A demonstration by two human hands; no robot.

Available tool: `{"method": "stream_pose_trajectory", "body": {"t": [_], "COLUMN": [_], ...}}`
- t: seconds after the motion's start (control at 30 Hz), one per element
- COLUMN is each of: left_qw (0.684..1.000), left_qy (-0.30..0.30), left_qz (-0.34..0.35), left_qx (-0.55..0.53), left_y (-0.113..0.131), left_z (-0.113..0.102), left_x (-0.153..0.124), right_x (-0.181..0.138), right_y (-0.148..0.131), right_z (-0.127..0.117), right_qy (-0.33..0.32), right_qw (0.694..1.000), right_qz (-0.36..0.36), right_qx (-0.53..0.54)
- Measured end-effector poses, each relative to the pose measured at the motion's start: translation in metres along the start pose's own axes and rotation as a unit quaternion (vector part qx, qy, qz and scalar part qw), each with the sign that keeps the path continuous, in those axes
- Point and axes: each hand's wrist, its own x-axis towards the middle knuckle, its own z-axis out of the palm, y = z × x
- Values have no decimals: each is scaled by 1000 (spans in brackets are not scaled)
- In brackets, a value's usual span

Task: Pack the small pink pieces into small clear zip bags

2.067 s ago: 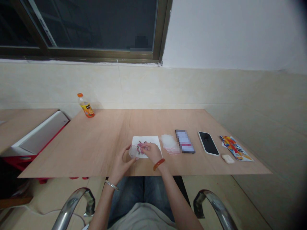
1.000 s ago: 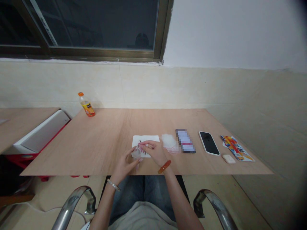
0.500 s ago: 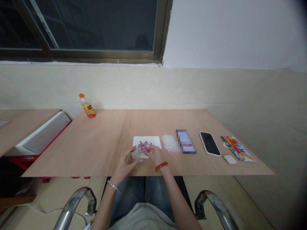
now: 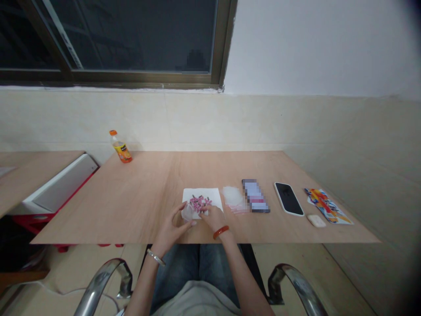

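Mostly pink little pieces [image 4: 198, 203]

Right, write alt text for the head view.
The left hand holds a clear container beside pink and dark pieces on white paper; the right hand is at their edge. Also on the wooden table: a bottle, a white-edged phone.

1. light wooden table [image 4: 154, 175]
2. far left: upright orange-drink bottle [image 4: 123, 152]
3. near middle: white paper [image 4: 206, 192]
4. rightward from it: clear plastic packaging [image 4: 233, 196], pixelated phone [image 4: 255, 196], white-edged smartphone [image 4: 289, 199]
5. near right: white earbud case [image 4: 316, 220], colourful packet [image 4: 329, 206]
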Motion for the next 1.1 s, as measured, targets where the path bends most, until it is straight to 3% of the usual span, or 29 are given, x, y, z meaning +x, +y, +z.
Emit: {"method": "stream_pose_trajectory", "body": {"t": [0.17, 0.3, 0.43, 0.57, 0.77, 0.87, 1.0, 1.1], "left_qw": [1000, 1000, 999, 998, 992, 988, 983, 977], "left_qy": [-5, -3, 6, 49, 110, 135, 99, 73], "left_qz": [-1, 10, 27, 31, 42, 20, -24, -35], "left_qx": [-19, -26, -23, -37, -38, -68, -155, -195], "left_y": [1, -2, -6, -5, 5, 7, 7, 13], "left_z": [1, 3, 9, 17, 18, 19, 26, 30], "left_x": [-1, -2, -1, 3, 9, 12, 16, 15], "right_x": [1, -7, -20, -21, -29, -40, -46, -43], "right_y": [-1, -23, -51, -63, -65, -61, -56, -59], "right_z": [-1, -25, -50, -47, -59, -69, -56, -47], "right_qy": [32, 72, 28, -15, 17, -10, -69, -70], "right_qw": [999, 979, 955, 949, 953, 957, 942, 922], "right_qz": [-5, -18, -76, -129, -113, -124, -136, -117], "right_qx": [41, 190, 286, 288, 280, 261, 298, 363]}}
